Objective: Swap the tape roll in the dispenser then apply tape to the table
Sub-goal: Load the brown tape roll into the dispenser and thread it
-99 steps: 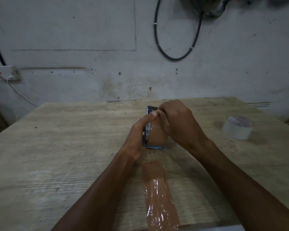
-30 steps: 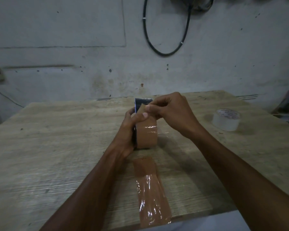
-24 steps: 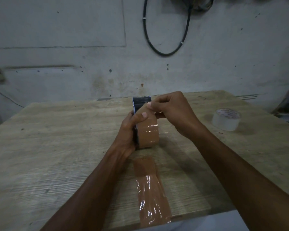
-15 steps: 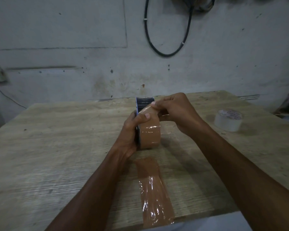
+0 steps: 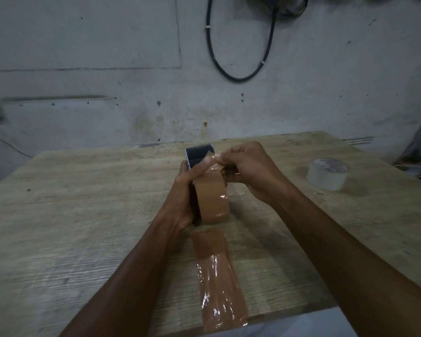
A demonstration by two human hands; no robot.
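Note:
A brown tape roll (image 5: 213,201) sits in a dark dispenser (image 5: 199,154), held upright just above the middle of the wooden table (image 5: 83,215). My left hand (image 5: 187,190) grips the dispenser and roll from the left, its thumb on top of the roll. My right hand (image 5: 248,169) pinches the loose end of the brown tape at the top of the roll, lifted a little off it. A strip of brown tape (image 5: 216,276) lies stuck on the table, running from below the roll to the near edge.
A clear tape roll (image 5: 327,173) lies flat on the table at the right. The grey wall behind carries a hanging black cable loop (image 5: 238,57). Bare wood spreads out to the left of my arms.
The dispenser and roll have been lifted from the table and held up. My right fingers have peeled the tape end off the roll's top and drawn it slightly to the right.

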